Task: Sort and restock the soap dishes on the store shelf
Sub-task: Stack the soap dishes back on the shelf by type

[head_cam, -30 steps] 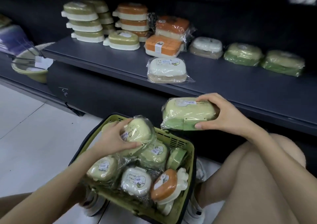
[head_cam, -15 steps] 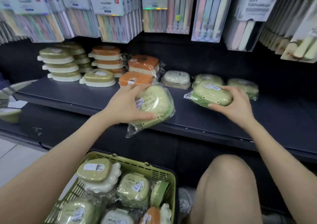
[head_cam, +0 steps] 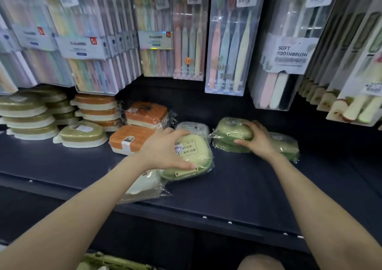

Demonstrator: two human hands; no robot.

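My left hand (head_cam: 165,149) grips a wrapped light-green soap dish (head_cam: 191,159), tilted, with its near edge low over the dark shelf (head_cam: 237,187) beside a wrapped white dish (head_cam: 144,184) that my forearm partly hides. My right hand (head_cam: 257,139) holds a wrapped green soap dish (head_cam: 232,129) set on top of another green dish (head_cam: 229,147). One more wrapped green dish (head_cam: 286,145) lies just behind that hand. A white wrapped dish (head_cam: 193,127) sits behind the left one.
Orange dishes (head_cam: 132,138) and stacks of olive and orange dishes (head_cam: 29,114) fill the shelf's left part. Packs of toothbrushes (head_cam: 227,42) hang low over the shelf's back. The green basket's rim (head_cam: 107,261) shows at the bottom edge, my knee (head_cam: 260,263) beside it.
Both hands moved further in over the shelf. The right hand brought its green dish onto another green one at the back; the left lowered its dish beside the white one.
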